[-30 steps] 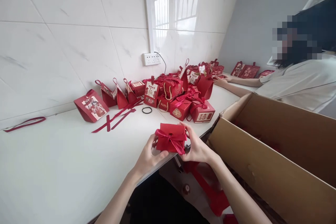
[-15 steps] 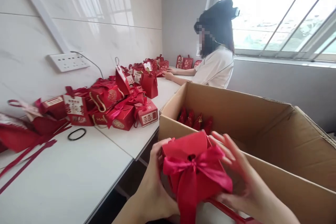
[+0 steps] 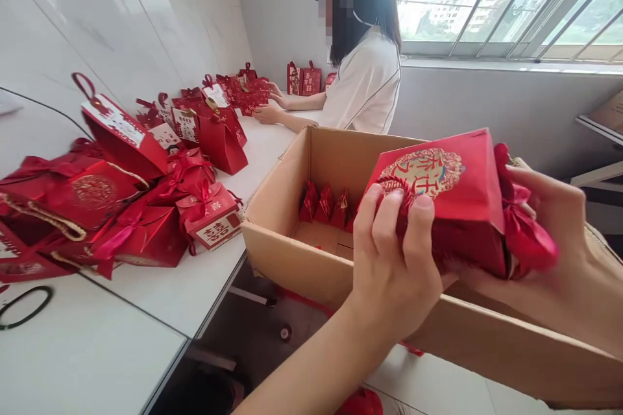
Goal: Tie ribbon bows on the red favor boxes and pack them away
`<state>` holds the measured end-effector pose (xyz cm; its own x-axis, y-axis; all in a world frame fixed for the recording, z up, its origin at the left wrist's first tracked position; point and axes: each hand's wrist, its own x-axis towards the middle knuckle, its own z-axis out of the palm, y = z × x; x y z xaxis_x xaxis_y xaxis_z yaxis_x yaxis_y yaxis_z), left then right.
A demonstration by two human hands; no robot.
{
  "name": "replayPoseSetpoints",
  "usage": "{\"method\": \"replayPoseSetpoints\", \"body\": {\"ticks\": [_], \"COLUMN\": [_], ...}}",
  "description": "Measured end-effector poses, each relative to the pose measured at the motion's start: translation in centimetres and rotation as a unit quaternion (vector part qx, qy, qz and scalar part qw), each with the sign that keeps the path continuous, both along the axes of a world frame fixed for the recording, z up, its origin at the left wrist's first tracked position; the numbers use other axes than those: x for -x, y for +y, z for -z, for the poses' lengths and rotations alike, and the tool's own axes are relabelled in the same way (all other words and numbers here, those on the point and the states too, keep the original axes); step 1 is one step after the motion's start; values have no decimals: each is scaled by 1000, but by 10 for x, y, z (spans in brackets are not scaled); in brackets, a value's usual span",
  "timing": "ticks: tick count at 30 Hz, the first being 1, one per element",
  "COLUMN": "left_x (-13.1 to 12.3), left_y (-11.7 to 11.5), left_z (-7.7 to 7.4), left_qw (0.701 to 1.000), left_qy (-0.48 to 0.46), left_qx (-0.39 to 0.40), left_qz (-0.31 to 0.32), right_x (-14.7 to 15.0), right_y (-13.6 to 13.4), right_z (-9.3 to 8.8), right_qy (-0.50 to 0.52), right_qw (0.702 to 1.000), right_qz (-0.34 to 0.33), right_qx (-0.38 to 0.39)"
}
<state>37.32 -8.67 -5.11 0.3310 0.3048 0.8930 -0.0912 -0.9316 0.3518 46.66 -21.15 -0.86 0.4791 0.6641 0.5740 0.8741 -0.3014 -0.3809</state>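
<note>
Red cardboard gift box (image 3: pixel 452 201), clamped by the fingers of left hand (image 3: pixel 396 262) and right hand (image 3: pixel 574 259) over the brown cardboard carton (image 3: pixel 302 275), risks a crushed magenta ribbon bow (image 3: pixel 530 237) if squeezed.

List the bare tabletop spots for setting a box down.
A patch of table lies bare between the black ring and the front edge; a narrow strip runs between the piled gift boxes and cardboard carton. Along the tiled wall, it is crowded.

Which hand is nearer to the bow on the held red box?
Right. The right hand is beside the bow; the left hand holds the red box nearer the opposite end.
</note>
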Motion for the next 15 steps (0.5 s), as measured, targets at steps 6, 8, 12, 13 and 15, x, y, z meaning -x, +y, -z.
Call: {"method": "replayPoseSetpoints", "body": {"ticks": [6, 8, 12, 13, 15], "left_x": [38, 55, 69, 69, 67], "left_y": [40, 53, 68, 70, 73], "left_z": [31, 42, 60, 63, 67], "left_qw": [987, 975, 968, 968, 969], "left_qy": [140, 199, 234, 232, 224], "left_qx": [-80, -94, -90, -95, -104], "left_qz": [5, -7, -21, -19, -16], "right_x": [-63, -83, -104, -106, -105], "right_y": [8, 16, 40, 45, 52], "right_z": [15, 26, 59, 70, 96], "right_qy": [-29, -31, -5, 4, 21], "right_qw": [993, 987, 965, 960, 949], "right_qz": [15, 23, 18, 4, -31], "right_qx": [109, 157, 260, 280, 314]}}
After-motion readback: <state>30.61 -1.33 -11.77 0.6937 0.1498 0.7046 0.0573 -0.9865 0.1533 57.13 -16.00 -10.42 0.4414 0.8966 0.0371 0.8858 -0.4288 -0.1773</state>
